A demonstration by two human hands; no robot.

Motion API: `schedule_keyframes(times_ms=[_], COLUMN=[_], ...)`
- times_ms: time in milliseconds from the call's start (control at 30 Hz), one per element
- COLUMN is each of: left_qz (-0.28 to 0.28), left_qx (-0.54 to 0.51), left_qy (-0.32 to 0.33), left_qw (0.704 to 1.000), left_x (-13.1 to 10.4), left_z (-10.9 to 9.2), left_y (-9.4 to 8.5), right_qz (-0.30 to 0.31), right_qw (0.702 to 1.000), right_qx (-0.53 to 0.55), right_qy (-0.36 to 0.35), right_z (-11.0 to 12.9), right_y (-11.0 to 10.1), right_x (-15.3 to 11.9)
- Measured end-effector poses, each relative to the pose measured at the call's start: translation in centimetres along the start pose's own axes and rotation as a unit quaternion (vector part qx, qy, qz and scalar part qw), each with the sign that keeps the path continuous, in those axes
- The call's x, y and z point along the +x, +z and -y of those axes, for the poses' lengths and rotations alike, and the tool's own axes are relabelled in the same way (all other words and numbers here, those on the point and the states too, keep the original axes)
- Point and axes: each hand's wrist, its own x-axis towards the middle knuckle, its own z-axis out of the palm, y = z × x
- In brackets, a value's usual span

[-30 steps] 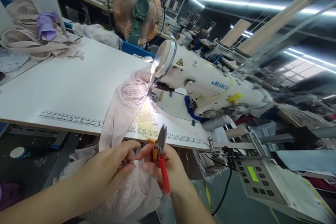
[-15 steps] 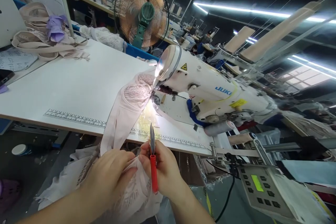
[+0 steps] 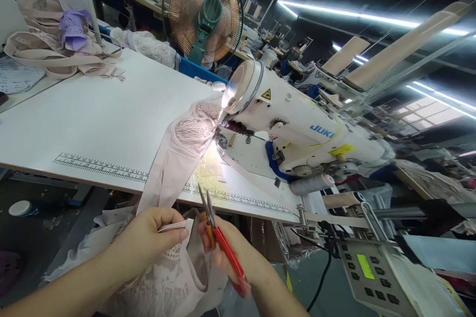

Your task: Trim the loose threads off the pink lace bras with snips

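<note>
My left hand (image 3: 159, 230) is closed, pinching the edge of a pale pink lace garment (image 3: 163, 277) that hangs below the table edge. My right hand (image 3: 230, 247) is wrapped round a pair of scissors (image 3: 228, 255) with red handles. Their blades point up and stand slightly apart, just right of the pinched edge. The right fingers are partly blurred. Another stretch of pink fabric with lace (image 3: 191, 131) runs up over the table and lies under the needle area of a white sewing machine (image 3: 293, 114), lit by its lamp.
The white table (image 3: 107, 104) has a printed ruler (image 3: 100, 167) along its front edge. Pink straps (image 3: 48, 54) and a purple scrap (image 3: 74, 28) lie at the far left. A fan (image 3: 203, 12) stands behind. To the right are a thread cone (image 3: 312, 184) and a control panel (image 3: 366, 270).
The scissors have tilted, tips to the left, and their blades have parted. My right hand has come away from the fabric; my left now holds its edge up alone.
</note>
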Motion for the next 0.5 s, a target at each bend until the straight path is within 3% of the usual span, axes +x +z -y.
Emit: schedule_keyframes(times_ms=[133, 367, 500], left_qz=[-0.008, -0.033, -0.039], left_qx=[0.010, 0.020, 0.039], left_qy=[0.024, 0.012, -0.001], left_qw=[1.000, 0.999, 0.998], left_x=[0.4, 0.4, 0.4], left_z=[-0.2, -0.8, -1.0], left_y=[-0.3, 0.0, -0.1], right_qz=[0.079, 0.049, 0.043], right_qw=[0.992, 0.983, 0.985], right_qx=[-0.089, -0.176, -0.161], right_qy=[0.036, 0.028, 0.054], right_z=[-0.9, -1.1, -1.0], right_y=[0.1, 1.1, 1.0], right_x=[-0.9, -1.1, -1.3])
